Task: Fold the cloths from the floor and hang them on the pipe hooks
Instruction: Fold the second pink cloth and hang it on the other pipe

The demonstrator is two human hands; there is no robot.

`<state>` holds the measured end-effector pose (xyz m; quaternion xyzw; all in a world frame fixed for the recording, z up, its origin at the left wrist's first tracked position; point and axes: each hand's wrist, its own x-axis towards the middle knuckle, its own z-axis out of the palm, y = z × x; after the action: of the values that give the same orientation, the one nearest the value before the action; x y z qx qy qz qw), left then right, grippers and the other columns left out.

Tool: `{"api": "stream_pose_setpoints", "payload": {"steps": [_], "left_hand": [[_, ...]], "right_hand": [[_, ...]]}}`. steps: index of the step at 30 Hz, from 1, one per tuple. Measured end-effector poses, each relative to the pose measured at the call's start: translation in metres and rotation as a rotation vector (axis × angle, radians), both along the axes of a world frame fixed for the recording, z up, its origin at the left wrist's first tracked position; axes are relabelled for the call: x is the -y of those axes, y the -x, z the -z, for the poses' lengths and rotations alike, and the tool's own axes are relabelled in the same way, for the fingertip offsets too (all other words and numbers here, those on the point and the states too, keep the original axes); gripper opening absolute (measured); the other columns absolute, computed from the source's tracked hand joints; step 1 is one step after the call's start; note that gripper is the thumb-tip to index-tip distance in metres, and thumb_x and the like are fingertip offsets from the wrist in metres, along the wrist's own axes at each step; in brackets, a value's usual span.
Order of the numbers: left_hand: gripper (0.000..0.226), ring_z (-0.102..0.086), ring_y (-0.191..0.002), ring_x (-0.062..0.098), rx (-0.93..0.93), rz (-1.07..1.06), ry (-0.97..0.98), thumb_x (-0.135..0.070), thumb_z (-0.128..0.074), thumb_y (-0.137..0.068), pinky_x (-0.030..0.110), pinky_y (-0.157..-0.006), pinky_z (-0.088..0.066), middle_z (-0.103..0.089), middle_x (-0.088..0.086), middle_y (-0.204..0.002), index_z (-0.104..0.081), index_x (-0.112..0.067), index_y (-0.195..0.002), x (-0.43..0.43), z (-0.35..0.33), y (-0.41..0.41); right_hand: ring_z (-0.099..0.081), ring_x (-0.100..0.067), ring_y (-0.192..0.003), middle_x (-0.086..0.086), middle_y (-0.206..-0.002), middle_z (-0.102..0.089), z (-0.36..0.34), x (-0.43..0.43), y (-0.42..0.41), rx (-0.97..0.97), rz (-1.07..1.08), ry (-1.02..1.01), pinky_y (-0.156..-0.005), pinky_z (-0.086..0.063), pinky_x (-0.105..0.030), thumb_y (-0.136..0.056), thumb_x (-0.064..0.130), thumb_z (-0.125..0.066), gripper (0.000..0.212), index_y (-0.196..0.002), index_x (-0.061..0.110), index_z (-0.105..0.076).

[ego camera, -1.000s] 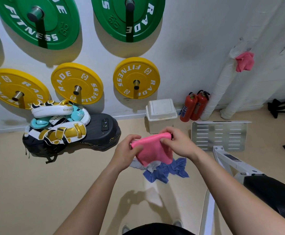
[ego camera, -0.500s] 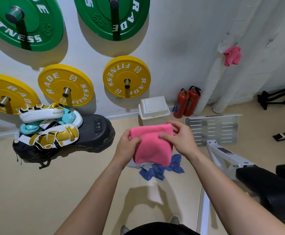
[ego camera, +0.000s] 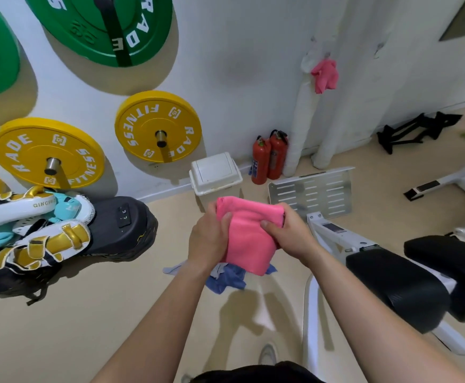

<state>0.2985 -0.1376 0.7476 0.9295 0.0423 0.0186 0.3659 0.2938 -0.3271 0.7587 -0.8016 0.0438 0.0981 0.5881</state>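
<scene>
I hold a folded pink cloth [ego camera: 249,236] in front of me, above the floor. My left hand [ego camera: 208,239] grips its left edge with the thumb on the front face. My right hand [ego camera: 289,233] grips the right edge, thumb pressed into the fabric. Below the cloth, a blue cloth [ego camera: 227,280] and a pale grey one [ego camera: 173,269] lie crumpled on the floor, partly hidden. Another pink cloth [ego camera: 325,76] hangs on a hook on the white wrapped pipe [ego camera: 299,125] at the back wall.
A white bin [ego camera: 214,175] and two red fire extinguishers [ego camera: 268,158] stand by the wall. A perforated metal plate [ego camera: 313,192] and a black padded bench [ego camera: 408,275] lie to the right. Boxing pads [ego camera: 32,225] pile on a black pad at left; weight plates [ego camera: 156,127] hang above.
The cloth has been folded narrower, and both hands have closed in on its sides. The view has shifted a little to the right.
</scene>
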Motion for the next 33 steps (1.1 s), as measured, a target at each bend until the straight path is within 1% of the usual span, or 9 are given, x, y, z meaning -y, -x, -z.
{"api": "stream_pose_setpoints", "payload": {"steps": [3, 5, 7, 9, 12, 19, 24, 29, 33], "left_hand": [[0.027, -0.062, -0.093, 0.037, -0.035, 0.037, -0.031, -0.041, -0.043, -0.102, 0.039, -0.073, -0.043, -0.066, 0.012, -0.103, -0.043, -0.019, -0.119, 0.031, 0.002, -0.012], [0.028, -0.062, -0.095, 0.037, -0.044, 0.009, 0.011, -0.04, -0.043, -0.103, 0.039, -0.075, -0.043, -0.066, 0.014, -0.106, -0.044, -0.016, -0.119, 0.053, -0.001, -0.019], [0.029, -0.06, -0.095, 0.034, -0.045, -0.044, 0.114, -0.037, -0.045, -0.103, 0.035, -0.075, -0.04, -0.065, 0.013, -0.108, -0.046, -0.012, -0.119, 0.073, -0.006, -0.03], [0.024, -0.059, -0.093, 0.026, -0.042, -0.078, 0.232, -0.034, -0.048, -0.103, 0.031, -0.076, -0.038, -0.062, 0.007, -0.105, -0.047, -0.014, -0.116, 0.088, -0.011, -0.044], [0.015, -0.057, -0.09, 0.02, -0.027, -0.065, 0.281, -0.032, -0.05, -0.102, 0.029, -0.076, -0.038, -0.059, -0.002, -0.1, -0.044, -0.021, -0.11, 0.103, -0.013, -0.073], [0.035, -0.062, -0.096, 0.025, -0.029, 0.067, 0.118, -0.038, -0.054, -0.1, 0.033, -0.076, -0.043, -0.065, 0.005, -0.11, -0.046, -0.015, -0.124, 0.135, -0.011, -0.178], [0.039, -0.06, -0.102, 0.023, -0.044, 0.157, 0.133, -0.035, -0.053, -0.101, 0.029, -0.08, -0.04, -0.063, 0.005, -0.117, -0.045, -0.011, -0.131, 0.173, -0.022, -0.259], [0.04, -0.063, -0.104, 0.033, -0.085, 0.246, 0.111, -0.036, -0.055, -0.099, 0.045, -0.088, -0.052, -0.065, 0.012, -0.116, -0.046, -0.009, -0.126, 0.207, -0.025, -0.333], [0.038, -0.064, -0.103, 0.032, -0.109, 0.294, 0.123, -0.036, -0.056, -0.097, 0.043, -0.087, -0.053, -0.066, 0.011, -0.114, -0.049, -0.01, -0.124, 0.242, -0.026, -0.384]], "right_hand": [[-0.055, 0.004, -0.078, 0.014, -0.089, -0.06, 0.001, 0.031, -0.01, 0.031, 0.097, 0.068, -0.062, -0.04, -0.013, -0.085, 0.009, -0.072, 0.028, -0.093, 0.028, -0.054], [-0.058, 0.003, -0.078, 0.013, -0.09, -0.063, 0.001, 0.048, -0.019, -0.006, 0.174, 0.075, -0.058, -0.039, -0.012, -0.082, 0.018, -0.077, 0.028, -0.101, 0.023, -0.057], [-0.066, -0.006, -0.08, 0.004, -0.093, -0.07, 0.001, 0.063, -0.03, -0.048, 0.241, -0.061, -0.059, -0.047, -0.011, -0.078, 0.021, -0.083, 0.035, -0.105, 0.013, -0.062], [-0.071, -0.013, -0.092, -0.001, -0.103, -0.073, 0.001, 0.076, -0.041, -0.065, 0.21, -0.206, -0.07, -0.054, -0.018, -0.075, 0.015, -0.086, 0.044, -0.111, 0.008, -0.063], [-0.061, -0.002, -0.104, 0.012, -0.115, -0.062, 0.004, 0.092, -0.062, -0.068, 0.116, -0.186, -0.082, -0.052, -0.021, -0.082, 0.007, -0.078, 0.05, -0.124, 0.017, -0.052], [-0.057, -0.015, -0.102, 0.005, -0.112, -0.057, -0.002, 0.137, -0.165, 0.002, 0.167, 0.119, -0.078, -0.044, -0.025, -0.084, 0.013, -0.076, 0.049, -0.127, 0.016, -0.051], [-0.056, -0.007, -0.085, 0.005, -0.101, -0.057, -0.016, 0.173, -0.244, 0.002, 0.184, 0.244, -0.063, -0.04, -0.011, -0.085, 0.012, -0.074, 0.041, -0.119, 0.014, -0.051], [-0.062, -0.022, -0.097, -0.004, -0.109, -0.063, -0.026, 0.211, -0.309, -0.066, 0.23, 0.253, -0.075, -0.051, -0.034, -0.086, 0.015, -0.066, 0.037, -0.12, 0.012, -0.051], [-0.063, -0.024, -0.1, -0.007, -0.116, -0.064, -0.027, 0.246, -0.354, -0.076, 0.284, 0.253, -0.084, -0.052, -0.038, -0.09, 0.021, -0.065, 0.039, -0.125, 0.01, -0.052]]}}
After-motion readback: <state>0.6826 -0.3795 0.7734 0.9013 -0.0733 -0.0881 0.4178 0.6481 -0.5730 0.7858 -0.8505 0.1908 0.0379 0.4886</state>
